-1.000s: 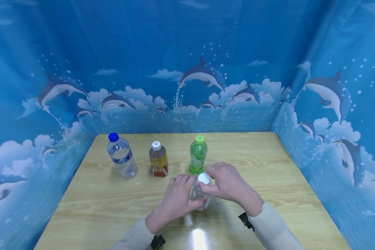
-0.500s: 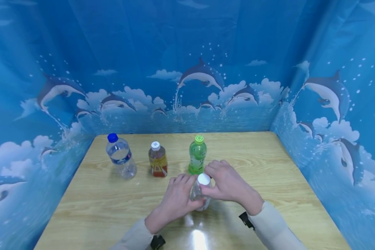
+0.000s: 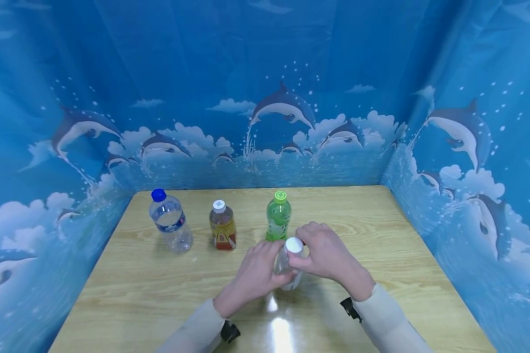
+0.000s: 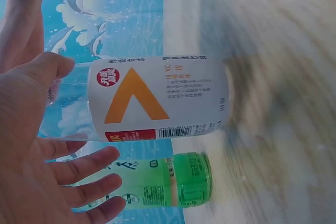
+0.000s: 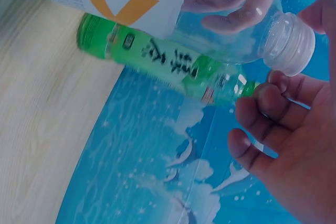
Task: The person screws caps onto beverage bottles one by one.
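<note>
Just in front of the green tea bottle [image 3: 278, 218], the left hand [image 3: 257, 274] grips a light, smooth, clear white-labelled bottle's [image 4: 157, 98] body while the right hand [image 3: 329, 255] pinches its ridged white cap [image 3: 294, 245].

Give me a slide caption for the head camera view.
Left hand holds a clear bottle; right hand grips its white cap.

A pale wooden table [image 3: 393, 230] is enclosed on three sides by blue dolphin-printed curtains [image 3: 287, 105] (overhead light is glared back near its front edge).
</note>
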The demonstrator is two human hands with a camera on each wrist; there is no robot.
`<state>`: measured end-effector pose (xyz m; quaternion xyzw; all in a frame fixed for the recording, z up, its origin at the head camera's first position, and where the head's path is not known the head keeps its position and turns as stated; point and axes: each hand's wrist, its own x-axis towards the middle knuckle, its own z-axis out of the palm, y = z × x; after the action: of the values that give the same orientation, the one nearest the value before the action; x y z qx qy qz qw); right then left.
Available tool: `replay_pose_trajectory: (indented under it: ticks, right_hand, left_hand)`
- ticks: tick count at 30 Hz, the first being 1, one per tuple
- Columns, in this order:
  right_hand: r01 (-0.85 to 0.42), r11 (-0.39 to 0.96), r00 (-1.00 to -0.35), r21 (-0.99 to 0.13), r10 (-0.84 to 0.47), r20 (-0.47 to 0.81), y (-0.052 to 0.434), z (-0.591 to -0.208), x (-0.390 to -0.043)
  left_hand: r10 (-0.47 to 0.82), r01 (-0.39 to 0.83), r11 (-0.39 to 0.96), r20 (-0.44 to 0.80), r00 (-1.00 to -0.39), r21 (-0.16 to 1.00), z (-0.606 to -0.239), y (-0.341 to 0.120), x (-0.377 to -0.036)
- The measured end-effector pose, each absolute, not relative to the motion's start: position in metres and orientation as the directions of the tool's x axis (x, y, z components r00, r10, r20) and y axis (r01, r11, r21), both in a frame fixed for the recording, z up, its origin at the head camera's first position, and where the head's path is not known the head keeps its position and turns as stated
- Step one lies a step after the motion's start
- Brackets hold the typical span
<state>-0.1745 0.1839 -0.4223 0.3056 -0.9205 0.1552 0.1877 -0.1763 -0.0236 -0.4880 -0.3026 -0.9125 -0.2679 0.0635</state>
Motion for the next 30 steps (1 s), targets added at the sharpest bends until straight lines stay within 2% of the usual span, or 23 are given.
replay_pose_trajectory:
  ticks: [10, 14, 20, 30]
  right_hand:
    - [-0.557, 0.811, -0.79, -0.18, -0.451, 0.416, 0.212, -0.421, -0.193]
    - [-0.513, 0.829, -0.828, -0.222, -0.41, 0.382, 0.221, -0.42, -0.202]
    - [-0.388, 0.885, -0.897, -0.258, -0.299, 0.325, 0.231, -0.422, -0.215]
    - [-0.302, 0.921, -0.923, -0.245, -0.218, 0.318, 0.247, -0.416, -0.23]
  left_hand:
    - [0.526, 0.55, 0.624, 0.222, -0.821, 0.555, -0.485, 0.003, -0.2]
    - [0.483, 0.503, 0.631, 0.209, -0.85, 0.59, -0.487, 0.016, -0.209]
    - [0.404, 0.464, 0.611, 0.252, -0.879, 0.641, -0.496, 0.045, -0.223]
    - [0.285, 0.407, 0.689, 0.291, -0.913, 0.6, -0.495, 0.085, -0.237]
